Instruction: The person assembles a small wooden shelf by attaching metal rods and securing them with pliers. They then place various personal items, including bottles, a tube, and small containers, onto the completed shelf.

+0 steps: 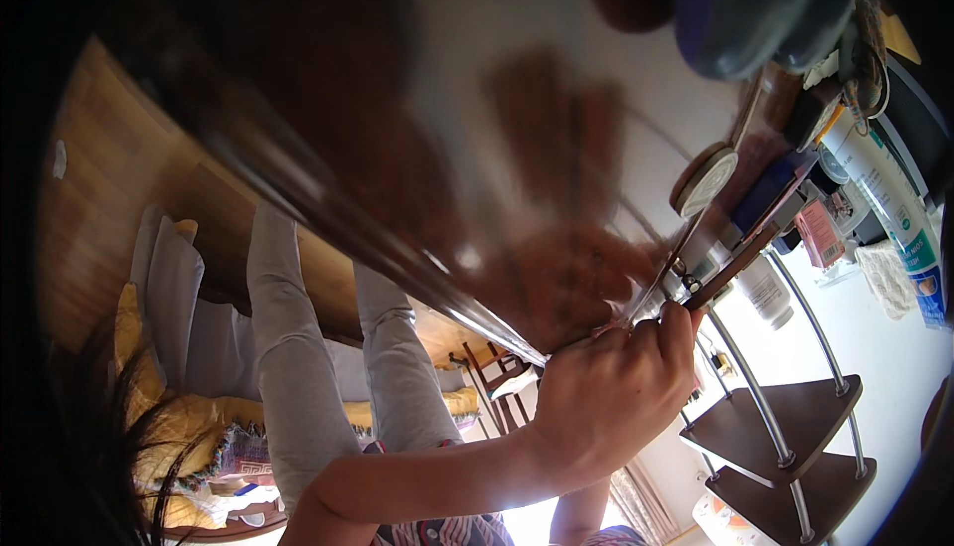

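Observation:
A large glossy dark-brown panel [328, 99] fills the upper middle, close up and partly blurred, with reflections across it. My left hand [616, 382] comes in from the lower left, its fingers closed at the panel's lower right edge. A thin brown strip [737, 266] and small shiny metal parts meet the fingertips; what they pinch is hidden. Up along that edge sits a pale round disc [708, 184] with a brown rim. Behind my left wrist, part of another forearm [581, 513] shows, seemingly my right; its hand is hidden. Blurred grey-purple rounded shapes [740, 14] hang at the top right.
At right, a white surface carries a white, green and blue tube [889, 198], a pink box [819, 233], a white bottle [763, 293] and a cloth [882, 278]. Below stands a dark shelf unit [775, 427] with metal posts. Grey-trousered legs [298, 347] and wooden floor [109, 139] lie left.

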{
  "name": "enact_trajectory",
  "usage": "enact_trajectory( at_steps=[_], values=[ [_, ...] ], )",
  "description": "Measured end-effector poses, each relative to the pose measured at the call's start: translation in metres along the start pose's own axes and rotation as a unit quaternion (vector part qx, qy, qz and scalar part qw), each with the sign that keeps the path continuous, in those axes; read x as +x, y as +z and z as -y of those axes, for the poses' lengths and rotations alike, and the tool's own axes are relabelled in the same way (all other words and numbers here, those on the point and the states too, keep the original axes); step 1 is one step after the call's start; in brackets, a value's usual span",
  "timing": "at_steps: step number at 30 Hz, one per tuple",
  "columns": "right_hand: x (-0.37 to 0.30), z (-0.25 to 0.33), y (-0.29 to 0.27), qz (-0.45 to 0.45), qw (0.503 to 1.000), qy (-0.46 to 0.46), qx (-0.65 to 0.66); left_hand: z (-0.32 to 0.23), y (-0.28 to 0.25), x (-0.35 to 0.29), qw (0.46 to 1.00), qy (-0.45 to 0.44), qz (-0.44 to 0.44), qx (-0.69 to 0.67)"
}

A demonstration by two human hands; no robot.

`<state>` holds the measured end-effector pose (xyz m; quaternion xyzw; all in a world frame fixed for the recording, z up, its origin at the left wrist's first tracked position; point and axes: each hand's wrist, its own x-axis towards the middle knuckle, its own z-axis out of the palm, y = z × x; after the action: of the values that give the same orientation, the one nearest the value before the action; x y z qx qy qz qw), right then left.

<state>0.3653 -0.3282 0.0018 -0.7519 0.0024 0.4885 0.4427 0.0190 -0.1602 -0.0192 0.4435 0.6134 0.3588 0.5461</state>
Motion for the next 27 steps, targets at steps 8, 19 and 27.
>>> enact_trajectory(
  at_steps=[8, 19, 27],
  values=[
    [-0.002, 0.002, 0.008, -0.001, 1.0, -0.016, -0.024, 0.002, 0.006, 0.003, 0.998, 0.021, -0.055, 0.024],
    [0.003, -0.001, -0.01, 0.006, 0.999, -0.032, -0.02, 0.0, 0.003, 0.001, 0.999, 0.01, -0.026, 0.032],
    [0.003, 0.001, -0.019, 0.031, 1.0, 0.002, -0.006, 0.0, 0.002, 0.0, 1.0, 0.005, -0.004, 0.025]
  ],
)
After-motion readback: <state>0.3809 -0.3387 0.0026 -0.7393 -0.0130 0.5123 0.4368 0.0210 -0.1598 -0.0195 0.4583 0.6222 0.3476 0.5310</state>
